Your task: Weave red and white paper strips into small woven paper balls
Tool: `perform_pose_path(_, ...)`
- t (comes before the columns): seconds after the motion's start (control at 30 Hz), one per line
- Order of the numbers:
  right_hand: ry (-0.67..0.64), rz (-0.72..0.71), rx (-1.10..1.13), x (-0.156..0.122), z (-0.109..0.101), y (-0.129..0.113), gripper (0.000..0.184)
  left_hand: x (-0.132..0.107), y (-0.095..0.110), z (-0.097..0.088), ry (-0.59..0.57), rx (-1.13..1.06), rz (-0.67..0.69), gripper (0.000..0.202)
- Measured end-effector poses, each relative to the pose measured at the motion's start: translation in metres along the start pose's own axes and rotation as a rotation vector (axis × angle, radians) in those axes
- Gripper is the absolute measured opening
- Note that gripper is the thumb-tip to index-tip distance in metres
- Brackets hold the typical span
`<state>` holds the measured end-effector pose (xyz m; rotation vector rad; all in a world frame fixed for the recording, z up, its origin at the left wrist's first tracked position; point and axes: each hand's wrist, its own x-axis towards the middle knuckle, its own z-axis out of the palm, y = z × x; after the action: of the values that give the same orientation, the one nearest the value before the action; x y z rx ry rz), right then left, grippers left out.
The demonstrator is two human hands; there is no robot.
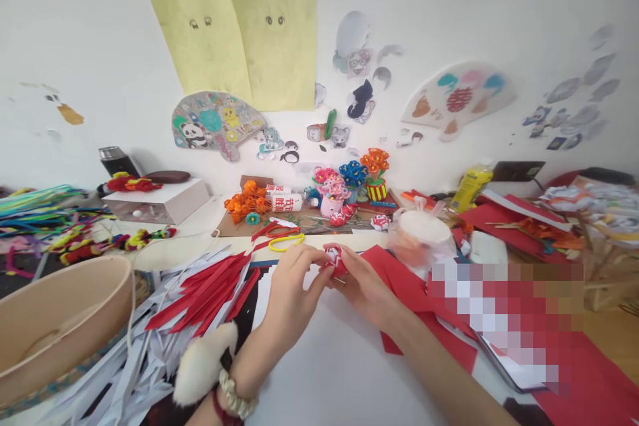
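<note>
Between my two hands is a small red and white folded paper ball (333, 258), held above a stack of white paper (329, 359). My left hand (294, 283) pinches it from the left with thumb and fingertips. From the right, my right hand (364, 285) closes on the same ball, and a thin pale stick-like end shows below its fingers. Similar red and white paper balls (342, 215) lie behind the hands on a cardboard sheet, with another single one (380, 221) farther right. A fluffy white scrunchie ornament (206, 365) hangs at my left wrist.
Red paper strips (214, 293) and white strips (144, 353) lie at left, near a large beige basin (64, 319). Red sheets (424, 313) and a partly blurred device (519, 353) lie right. Pipe-cleaner flowers (352, 176), yellow-handled scissors (287, 242) and a yellow bottle (470, 186) stand or lie behind.
</note>
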<state>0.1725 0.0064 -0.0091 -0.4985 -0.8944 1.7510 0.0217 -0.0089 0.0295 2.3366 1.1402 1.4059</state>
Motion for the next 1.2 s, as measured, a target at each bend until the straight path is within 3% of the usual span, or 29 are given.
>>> perform_pose_path(0.13,-0.019,0.013,-0.026,0.001,-0.002,0.002,0.028,-0.001,-0.001,0.0,-0.018,0.02,-0.023,0.004)
perform_pose_path(0.4,-0.017,0.003,-0.07,-0.002,0.001,-0.002,0.027,-0.002,-0.003,-0.002,-0.026,0.115,0.053,0.005)
perform_pose_path(0.53,-0.014,0.012,-0.11,-0.004,-0.001,-0.001,0.026,0.001,-0.005,-0.008,-0.139,0.079,0.048,0.01)
perform_pose_path(0.67,-0.013,0.016,-0.13,-0.003,-0.002,-0.001,0.025,0.005,-0.008,-0.016,-0.211,0.102,0.135,0.006)
perform_pose_path(0.77,-0.002,0.008,-0.119,-0.004,-0.001,-0.001,0.025,0.004,-0.01,-0.015,-0.166,0.202,0.239,0.007)
perform_pose_path(0.9,0.033,0.006,-0.06,-0.004,0.001,0.003,0.026,-0.004,-0.011,-0.005,0.009,0.391,0.387,0.005)
perform_pose_path(1.0,0.096,-0.013,-0.004,-0.005,0.004,0.005,0.027,-0.009,-0.009,0.001,0.079,0.476,0.466,0.009)
perform_pose_path(1.2,0.13,-0.031,0.004,-0.007,0.009,-0.001,0.028,-0.01,-0.004,0.005,0.073,0.429,0.47,0.007)
